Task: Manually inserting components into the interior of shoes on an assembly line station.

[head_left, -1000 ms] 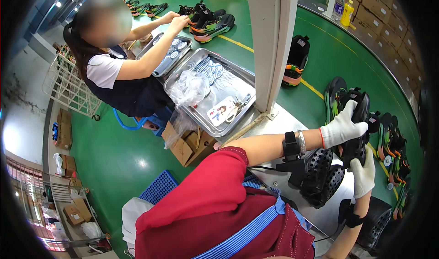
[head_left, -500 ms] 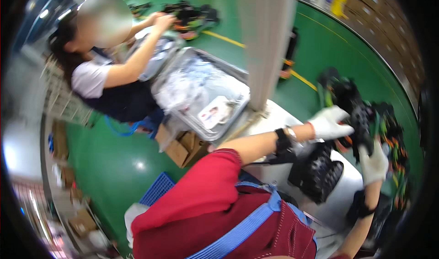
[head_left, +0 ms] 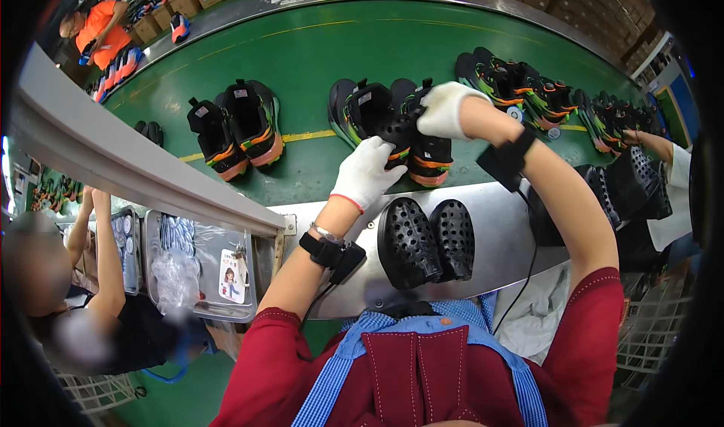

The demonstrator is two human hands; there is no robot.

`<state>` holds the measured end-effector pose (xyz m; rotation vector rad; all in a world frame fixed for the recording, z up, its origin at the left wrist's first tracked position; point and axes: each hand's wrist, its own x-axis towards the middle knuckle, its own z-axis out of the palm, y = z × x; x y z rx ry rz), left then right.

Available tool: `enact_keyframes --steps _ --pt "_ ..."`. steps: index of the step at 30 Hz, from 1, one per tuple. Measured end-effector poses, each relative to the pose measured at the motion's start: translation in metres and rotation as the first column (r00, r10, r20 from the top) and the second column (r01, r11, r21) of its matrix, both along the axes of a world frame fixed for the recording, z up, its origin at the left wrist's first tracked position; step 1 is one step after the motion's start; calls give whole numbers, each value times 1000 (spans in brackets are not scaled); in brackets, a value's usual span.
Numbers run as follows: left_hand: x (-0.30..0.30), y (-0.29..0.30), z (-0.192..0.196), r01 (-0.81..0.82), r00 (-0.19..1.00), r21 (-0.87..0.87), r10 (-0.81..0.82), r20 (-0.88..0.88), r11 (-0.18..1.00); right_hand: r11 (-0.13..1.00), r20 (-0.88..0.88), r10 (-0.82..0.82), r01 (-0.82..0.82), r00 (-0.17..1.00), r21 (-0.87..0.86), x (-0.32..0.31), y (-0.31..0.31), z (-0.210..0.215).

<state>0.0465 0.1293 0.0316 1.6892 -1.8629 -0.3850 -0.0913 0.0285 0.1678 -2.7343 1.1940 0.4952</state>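
Note:
My right hand (head_left: 446, 111), in a white glove, has its fingers closed round one end of a black perforated shoe insert (head_left: 396, 130). This insert is over a pair of black sneakers (head_left: 431, 152) with green and orange soles. My left hand (head_left: 369, 172), also gloved, is by the other end of the insert, thumb apart and fingertips touching or very near it; the sneakers' near side is just beyond. Closer to me, two more black perforated inserts (head_left: 409, 240) lie side by side on the metal ledge (head_left: 343, 287).
Sneaker pairs (head_left: 235, 129) stand along the green surface (head_left: 302, 72). A grey post (head_left: 151, 152) slants in at left, beside a plastic tray (head_left: 245, 306) and a co-worker. More black inserts (head_left: 641, 174) are near another person's arm at right. Cables hang from my wrist devices.
The view has swung from tilted to nearly level, facing the line of sneakers. Both my hands now work over one sneaker pair beyond the ledge.

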Motion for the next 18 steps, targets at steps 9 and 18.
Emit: enact_keyframes --steps 9,18 --pt "6 -19 -7 -40 998 112 34 59 993 984 117 -47 66 992 -164 79 11 -52" --pt "5 -48 10 26 916 515 -227 332 857 994 196 -100 90 975 58 84 -21 -99"
